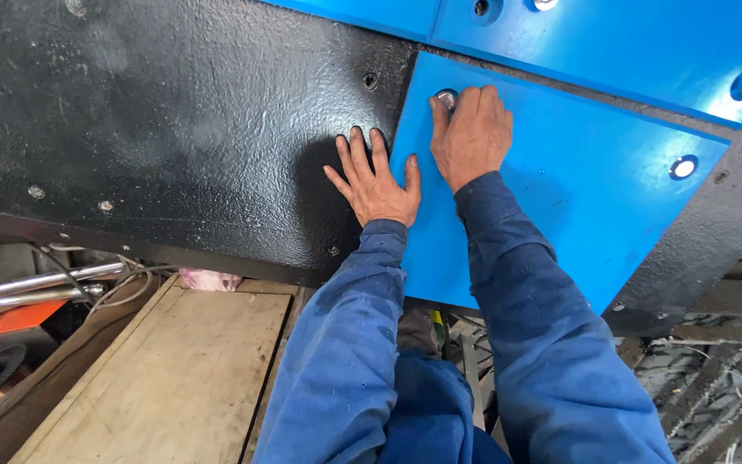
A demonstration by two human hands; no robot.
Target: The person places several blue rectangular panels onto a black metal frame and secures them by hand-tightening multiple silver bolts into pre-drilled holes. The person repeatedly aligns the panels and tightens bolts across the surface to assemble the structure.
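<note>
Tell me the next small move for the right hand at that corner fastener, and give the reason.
Probably keep turning the silver fastener further into its hole with the right hand. Its fingertips rest on it at the corner of the blue panel, and the left hand lies flat across the panel's edge and the black plate, apparently steadying it. How far it is seated cannot be told.

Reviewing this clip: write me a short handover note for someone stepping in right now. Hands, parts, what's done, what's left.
Left hand: flat, fingers spread, pressing the left edge of the blue panel against the black textured plate.
Right hand: fingertips on a metal bolt in the panel's upper-left hole.
Done: panel lies in place; another bolt sits in the right-hand hole.
Left: whether either bolt is tight cannot be told. No tool in view.
</note>
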